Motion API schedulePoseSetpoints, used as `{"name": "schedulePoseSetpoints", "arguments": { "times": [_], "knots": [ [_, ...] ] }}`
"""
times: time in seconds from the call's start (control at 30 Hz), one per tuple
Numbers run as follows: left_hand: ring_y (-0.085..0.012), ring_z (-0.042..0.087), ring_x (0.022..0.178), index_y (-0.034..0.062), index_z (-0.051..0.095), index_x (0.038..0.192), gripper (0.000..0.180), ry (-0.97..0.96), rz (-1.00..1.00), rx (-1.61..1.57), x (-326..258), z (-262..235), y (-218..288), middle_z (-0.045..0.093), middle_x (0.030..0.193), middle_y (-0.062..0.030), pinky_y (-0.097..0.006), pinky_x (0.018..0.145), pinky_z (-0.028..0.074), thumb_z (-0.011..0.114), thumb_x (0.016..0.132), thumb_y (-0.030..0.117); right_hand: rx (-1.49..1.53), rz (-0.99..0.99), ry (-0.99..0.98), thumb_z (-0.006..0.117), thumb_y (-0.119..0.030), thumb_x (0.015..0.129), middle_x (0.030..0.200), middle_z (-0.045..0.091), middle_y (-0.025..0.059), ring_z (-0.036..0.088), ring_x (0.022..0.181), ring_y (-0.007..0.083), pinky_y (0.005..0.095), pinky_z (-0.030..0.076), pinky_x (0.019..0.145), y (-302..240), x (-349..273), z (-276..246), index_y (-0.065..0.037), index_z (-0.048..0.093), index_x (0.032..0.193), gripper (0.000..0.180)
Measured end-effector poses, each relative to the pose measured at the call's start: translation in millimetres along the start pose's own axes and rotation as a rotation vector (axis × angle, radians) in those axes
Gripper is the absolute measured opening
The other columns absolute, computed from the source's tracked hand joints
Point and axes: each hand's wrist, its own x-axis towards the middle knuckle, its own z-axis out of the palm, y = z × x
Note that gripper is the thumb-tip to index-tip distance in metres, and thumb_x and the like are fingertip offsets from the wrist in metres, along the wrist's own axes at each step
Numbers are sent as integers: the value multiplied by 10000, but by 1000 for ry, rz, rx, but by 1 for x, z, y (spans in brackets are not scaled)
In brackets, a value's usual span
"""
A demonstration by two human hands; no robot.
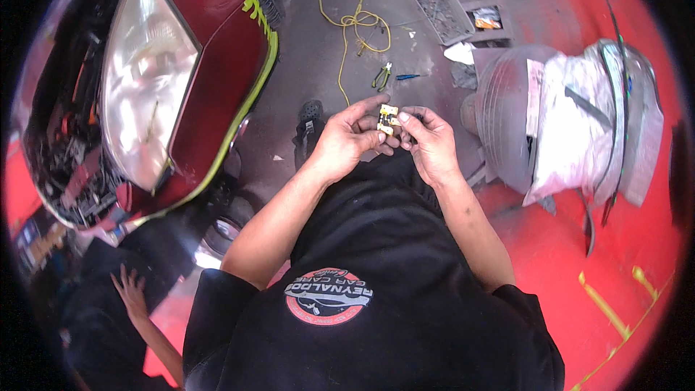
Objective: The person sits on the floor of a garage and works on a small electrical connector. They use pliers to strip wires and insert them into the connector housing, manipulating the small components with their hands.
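A small cream-coloured part with dark inner pieces [388, 120], perhaps a connector, sits between my two hands in front of my lap. My left hand [350, 137] has its thumb and fingers closed around the left side of it. From the other side, my right hand [432, 143] pinches its edge with thumb and forefinger. The part's exact kind is too small to make out. Beyond my hands lie pliers with green handles [381, 77] and a short blue tool [407, 77] on the dark floor.
A dark red car's front with a headlight [148, 80] stands at left. A yellow cord [355, 20] lies looped ahead. At right are a grey tray [443, 14] and a plastic-covered bundle [572, 123]. Another person's hand [130, 291] shows at lower left.
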Motion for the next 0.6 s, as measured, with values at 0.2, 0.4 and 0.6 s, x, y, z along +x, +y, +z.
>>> {"name": "schedulePoseSetpoints", "arguments": {
  "times": [0.2,0.4,0.6],
  "knots": [
    [-262,677,935,-36,360,1440,586,280,107,9,45,70,-55,651,1116,-216,-362,802,574,559,890,-87,12,144,-18,645,-257,947,748,581,16,529,613,100,256,414,549,-20,36,-127,-18,621,962,241],
    [-276,681,849,-35,335,1446,605,664,80,-4,35,109,-94,649,1048,-231,-363,723,572,584,895,-31,-351,421,-3,637,-378,945,651,513,-3,450,502,87,254,351,444,18,53,-228,-68,592,773,357],
    [-228,671,864,-36,389,1423,562,904,-3,11,41,76,-162,662,1023,-191,-327,760,557,579,894,-43,-525,477,32,665,-314,943,628,503,-23,428,509,71,261,344,464,59,75,-290,-55,592,759,326]
  ]
}}
